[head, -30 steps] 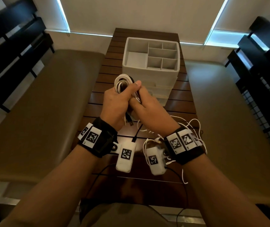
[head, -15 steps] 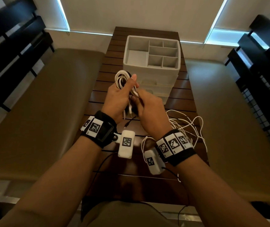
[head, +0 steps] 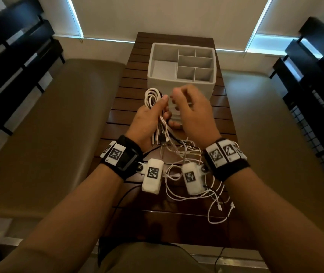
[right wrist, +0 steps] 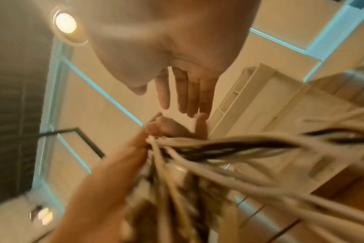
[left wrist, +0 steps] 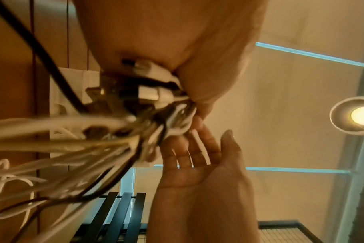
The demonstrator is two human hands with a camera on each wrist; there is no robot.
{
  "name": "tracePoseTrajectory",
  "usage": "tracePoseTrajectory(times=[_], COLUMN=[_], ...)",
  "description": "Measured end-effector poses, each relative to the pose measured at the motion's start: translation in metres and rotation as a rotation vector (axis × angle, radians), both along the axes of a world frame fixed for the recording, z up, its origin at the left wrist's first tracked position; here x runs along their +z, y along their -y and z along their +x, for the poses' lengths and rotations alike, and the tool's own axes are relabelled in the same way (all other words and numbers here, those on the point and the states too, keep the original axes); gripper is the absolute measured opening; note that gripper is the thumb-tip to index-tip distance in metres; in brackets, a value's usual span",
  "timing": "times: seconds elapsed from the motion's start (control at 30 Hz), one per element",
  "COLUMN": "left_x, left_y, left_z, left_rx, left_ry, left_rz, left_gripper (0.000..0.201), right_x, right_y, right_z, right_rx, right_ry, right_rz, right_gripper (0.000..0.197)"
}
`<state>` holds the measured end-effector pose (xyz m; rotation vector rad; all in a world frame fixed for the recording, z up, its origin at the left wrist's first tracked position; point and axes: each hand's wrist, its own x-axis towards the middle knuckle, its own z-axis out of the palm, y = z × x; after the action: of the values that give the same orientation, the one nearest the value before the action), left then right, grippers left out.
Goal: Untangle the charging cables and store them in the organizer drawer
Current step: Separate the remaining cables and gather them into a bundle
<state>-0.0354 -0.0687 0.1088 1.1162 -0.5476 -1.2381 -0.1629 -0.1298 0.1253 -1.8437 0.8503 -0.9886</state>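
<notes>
A slatted wooden table (head: 129, 99) stands between two tan benches (head: 45, 134). Dark slatted racks (head: 13, 62) flank both sides. Daylight edges the drawn blinds (head: 165, 14); ceiling lamps (right wrist: 65, 23) glow.

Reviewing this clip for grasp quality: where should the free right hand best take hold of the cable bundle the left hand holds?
Probably just below the left hand, where the cable bundle leaves its grip and the plug ends hang free. The right hand is open beside it, so coming in from the right seems easiest: the loops above are bunched, the strands below are separate.

Dim warm room, glaring ceiling lamp (left wrist: 362, 115), motion-blurred wrist views, wide-angle edge bending.
</notes>
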Motion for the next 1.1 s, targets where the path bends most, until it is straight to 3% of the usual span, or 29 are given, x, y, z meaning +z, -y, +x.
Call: tracePoseTrajectory(times=[0.13,0.3,0.47,0.53,0.63,0.8,0.9,0.97,1.1], left_x=[-0.001,0.019,0.030,0.023,0.012,-0.001,-0.005,-0.004,-0.006], left_y=[-0.007,-0.016,-0.017,-0.018,-0.016,-0.010,-0.001,0.004,0.005], left_z=[0.003,0.003,0.015,0.011,0.003,-0.006,-0.007,-0.008,-0.008], left_rx=[-0.164,-0.140,-0.138,-0.119,-0.052,-0.077,-0.088,-0.085,-0.007], left_ry=[0.027,0.272,0.483,0.479,0.425,0.527,0.680,0.799,0.733], left_rz=[-0.061,-0.087,-0.076,-0.057,-0.101,-0.032,0.038,0.069,0.061], left_gripper=[0.025,0.018,0.023,0.032,0.044,0.012,0.043,0.047,0.043], right_x=[0.022,0.046,0.065,0.067,0.060,0.049,0.046,0.045,0.046], right_y=[0.013,0.012,0.009,0.009,0.009,0.006,0.002,0.001,0.001], right_z=[0.020,0.043,0.046,0.049,0.052,0.054,0.057,0.060,0.058], right_rx=[0.098,0.363,0.516,0.546,0.493,0.361,0.221,0.141,0.092], right_ry=[0.167,0.288,0.346,0.297,0.225,0.224,0.272,0.296,0.343], right_rz=[0.317,0.596,0.688,0.671,0.593,0.592,0.586,0.546,0.561], right_gripper=[0.046,0.066,0.062,0.065,0.068,0.067,0.060,0.058,0.053])
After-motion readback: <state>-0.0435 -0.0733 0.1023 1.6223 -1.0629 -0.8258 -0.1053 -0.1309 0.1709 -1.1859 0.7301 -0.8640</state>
